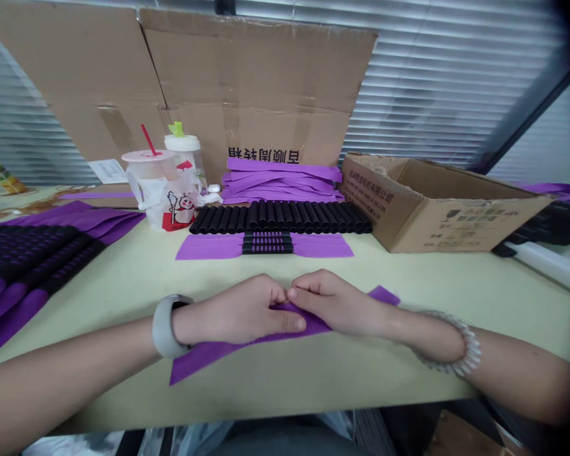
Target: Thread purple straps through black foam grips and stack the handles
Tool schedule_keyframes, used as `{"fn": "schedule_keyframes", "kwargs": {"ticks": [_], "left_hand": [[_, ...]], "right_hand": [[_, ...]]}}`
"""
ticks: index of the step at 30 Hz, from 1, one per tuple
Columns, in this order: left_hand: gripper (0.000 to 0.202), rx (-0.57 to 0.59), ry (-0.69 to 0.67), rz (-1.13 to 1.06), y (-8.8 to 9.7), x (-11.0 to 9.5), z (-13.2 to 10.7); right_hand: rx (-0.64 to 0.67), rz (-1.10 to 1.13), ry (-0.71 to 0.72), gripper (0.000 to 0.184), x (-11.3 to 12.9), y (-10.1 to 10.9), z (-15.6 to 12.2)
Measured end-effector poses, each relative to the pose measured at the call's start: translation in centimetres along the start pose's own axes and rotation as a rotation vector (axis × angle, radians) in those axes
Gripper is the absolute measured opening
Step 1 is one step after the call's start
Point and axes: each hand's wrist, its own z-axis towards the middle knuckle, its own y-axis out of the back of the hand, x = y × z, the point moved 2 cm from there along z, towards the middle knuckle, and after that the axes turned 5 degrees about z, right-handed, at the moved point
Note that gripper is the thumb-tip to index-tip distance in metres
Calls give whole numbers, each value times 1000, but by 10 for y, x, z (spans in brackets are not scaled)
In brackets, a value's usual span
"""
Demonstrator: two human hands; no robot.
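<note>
A purple fabric strip [204, 354] stretches slantwise across the front of the table, under both hands. My left hand [247, 310] is closed on its middle, the thumb lying along the cloth. Right beside it, fingers touching, my right hand [335, 301] grips the same strip with curled fingers. Whatever lies inside the two fists is hidden. Just beyond the hands, another purple strip [209, 247] lies flat, with black ribbed pieces [267, 242] across its middle. Behind that stands a row of black tubes [285, 217].
Folded purple strips [282, 180] are piled at the back. An open cardboard box [437, 215] stands right, and a bagged drink cup [159, 183] with a bottle [185, 152] back left. Purple strips with black sleeves [33, 253] fill the left side. Upright cardboard [256, 76] backs the table.
</note>
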Motion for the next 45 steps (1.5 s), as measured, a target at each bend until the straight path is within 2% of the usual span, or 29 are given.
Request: {"fn": "schedule_keyframes", "kwargs": {"ticks": [2, 4, 6, 9, 10, 12, 14, 17, 22, 27, 31, 33, 37, 40, 45], "left_hand": [[38, 15, -11, -91, -3, -6, -6], [39, -26, -38, -153, -4, -10, -10], [40, -130, -50, -211, -4, -13, -12], [40, -281, -6, -307, -4, -15, -15], [40, -295, 13, -339, -5, -16, -16], [40, -286, 31, -390, -7, -19, -18], [41, -268, 34, -422, -10, -21, -19], [42, -283, 37, -474, -13, -20, -18], [41, -353, 48, -559, -18, -11, -16], [29, -389, 7, -516, -25, -19, -19], [22, -404, 7, -441, -31, -27, -25], [20, -395, 13, -418, -35, -27, -28], [22, -385, -20, -316, -42, -27, -32], [23, -355, -82, -197, -46, -30, -35], [20, -272, -199, 33, -53, -36, -43]], "right_hand": [[-19, 117, 0, 42, 7, 1, -6], [-109, 52, 95, 38, 16, 8, -12], [-212, -185, 327, 38, 26, 17, -18], [-288, -686, 698, 53, 34, 25, -23], [-296, -837, 757, 53, 34, 26, -22], [-324, -1051, 803, 38, 32, 28, -17], [-360, -1168, 855, 26, 31, 28, -10], [-376, -1242, 953, 30, 37, 29, 1], [-396, -1360, 984, 34, 51, 41, 18], [-343, -1343, 969, 27, 50, 55, 25], [-388, -1268, 1115, 19, 49, 61, 22], [-369, -1218, 1061, 19, 51, 66, 23], [-390, -1096, 788, 26, 53, 84, 26], [-447, -1115, 783, 29, 53, 99, 25], [-614, -1223, 813, 32, 50, 125, 20]]}}
